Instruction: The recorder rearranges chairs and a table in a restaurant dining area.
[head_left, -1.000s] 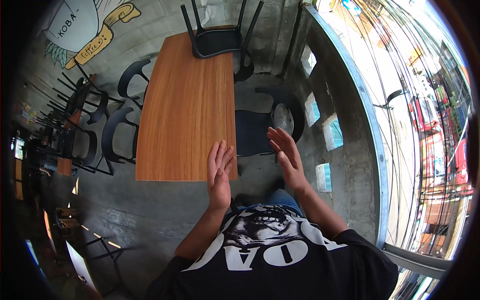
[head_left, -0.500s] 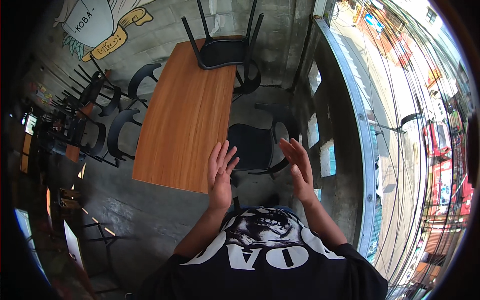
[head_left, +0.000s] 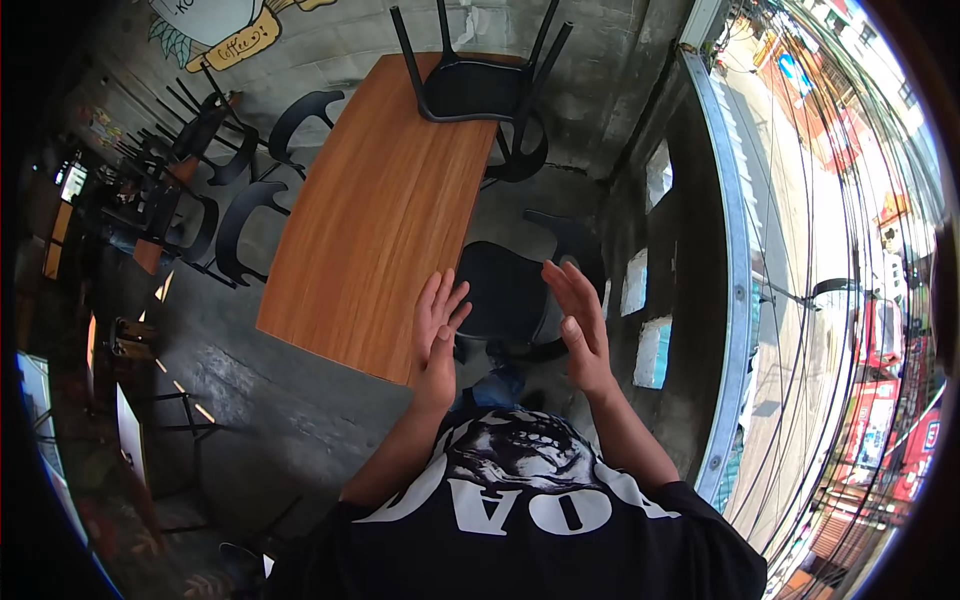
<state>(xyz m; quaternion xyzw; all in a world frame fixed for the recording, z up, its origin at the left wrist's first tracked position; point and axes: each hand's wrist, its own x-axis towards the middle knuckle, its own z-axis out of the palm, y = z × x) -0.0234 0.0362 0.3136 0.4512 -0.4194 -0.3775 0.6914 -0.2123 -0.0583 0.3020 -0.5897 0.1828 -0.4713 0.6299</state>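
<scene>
Both my hands are raised in front of my chest, palms turned toward each other with a gap between them. My left hand is open with its fingers stretched out and holds nothing. It appears over the near right corner of a brown wooden table. My right hand, also open and holding nothing, has its fingers pointing forward. Beyond and between the hands stands a black chair at the table's right side. An upturned black chair rests on the table's far end, legs up.
Black chairs line the table's left side, with more stacked chairs and tables behind. A concrete wall with square openings and a metal rail runs along the right. Past it lie a street and overhead wires.
The view has shifted, so the table and chairs sit slightly differently in it. My hands have come a little closer together and stay open. A leg in blue jeans shows below them.
</scene>
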